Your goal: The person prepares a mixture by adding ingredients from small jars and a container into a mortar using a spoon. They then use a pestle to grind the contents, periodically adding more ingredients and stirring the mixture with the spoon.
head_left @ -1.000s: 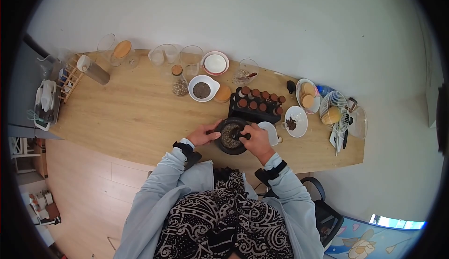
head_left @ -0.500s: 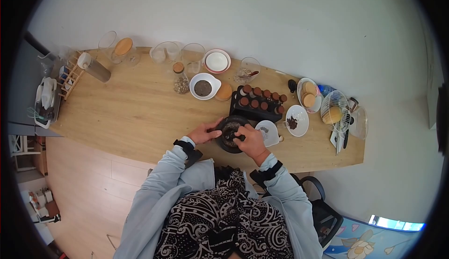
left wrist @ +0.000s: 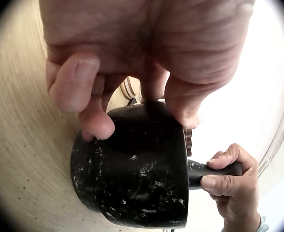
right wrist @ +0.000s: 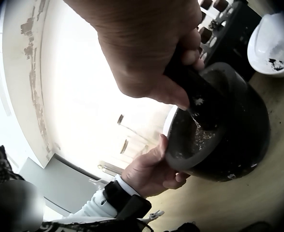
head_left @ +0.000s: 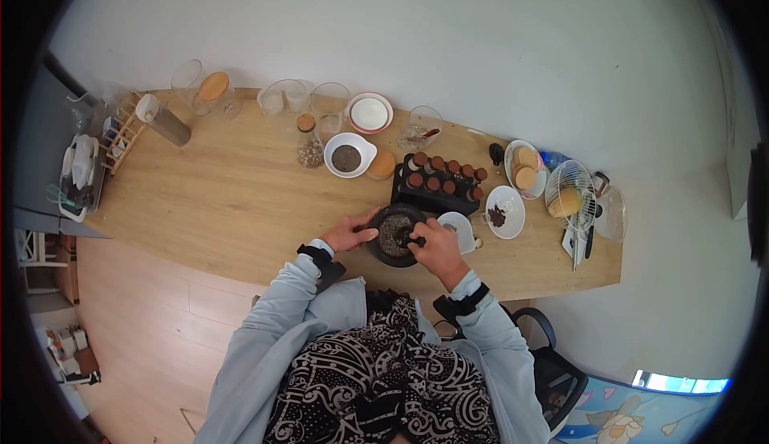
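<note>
A black mortar (head_left: 398, 262) with white flecks stands near the front edge of the table, ground greyish-brown bits inside it. My left hand (head_left: 346, 234) grips its left side, thumb at the rim and fingers against the outer wall. In the left wrist view, some fingers hang off the mortar's side (left wrist: 142, 169). My right hand (head_left: 440, 249) is wrapped round the handle of a black pestle (right wrist: 203, 104). The pestle leans inside the mortar, its lower end down among the bits, as the right wrist view shows.
Behind the mortar stands a black rack (head_left: 432, 201) of brown-capped bottles. Close on the right are a white spouted bowl (head_left: 465, 240) and a white bowl with dark pieces (head_left: 515, 218). A corked jar (head_left: 311, 153) and a bowl of dark powder (head_left: 367, 149) sit farther back.
The right hand and pestle swung toward the mortar's middle half a second ago, then back to its right side. More of the ground bits shows again. The left hand keeps its hold.
</note>
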The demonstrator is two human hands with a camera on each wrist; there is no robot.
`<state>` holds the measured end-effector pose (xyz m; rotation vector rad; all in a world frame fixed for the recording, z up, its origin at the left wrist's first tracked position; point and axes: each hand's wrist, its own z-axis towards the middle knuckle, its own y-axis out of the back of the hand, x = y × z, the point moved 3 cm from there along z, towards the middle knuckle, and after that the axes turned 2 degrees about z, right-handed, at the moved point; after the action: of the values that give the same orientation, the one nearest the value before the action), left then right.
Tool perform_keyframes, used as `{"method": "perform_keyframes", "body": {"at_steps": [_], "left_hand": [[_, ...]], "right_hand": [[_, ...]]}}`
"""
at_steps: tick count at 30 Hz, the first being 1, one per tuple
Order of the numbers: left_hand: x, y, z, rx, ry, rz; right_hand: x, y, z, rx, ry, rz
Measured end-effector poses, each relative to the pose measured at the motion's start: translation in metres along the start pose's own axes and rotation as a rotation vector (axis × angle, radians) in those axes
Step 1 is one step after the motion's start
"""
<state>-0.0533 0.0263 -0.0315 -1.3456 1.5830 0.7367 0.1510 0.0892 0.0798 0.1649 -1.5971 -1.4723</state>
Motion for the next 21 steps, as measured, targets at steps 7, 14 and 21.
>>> {"method": "perform_keyframes", "body": {"at_steps": [7,14,21], "left_hand": [[-0.003,-0.001,-0.003,0.005,-0.012,-0.030],[-0.001,-0.001,0.000,0.015,-0.004,-0.030],[-0.003,-0.002,-0.003,0.000,-0.002,-0.030]], "right_hand": [[0.003,-0.011,-0.005,-0.004,-0.029,-0.050],[-0.001,-0.013,0.002,0.021,-0.048,0.163],[-0.002,-0.012,0.008,-0.023,-0.096,0.024]]}}
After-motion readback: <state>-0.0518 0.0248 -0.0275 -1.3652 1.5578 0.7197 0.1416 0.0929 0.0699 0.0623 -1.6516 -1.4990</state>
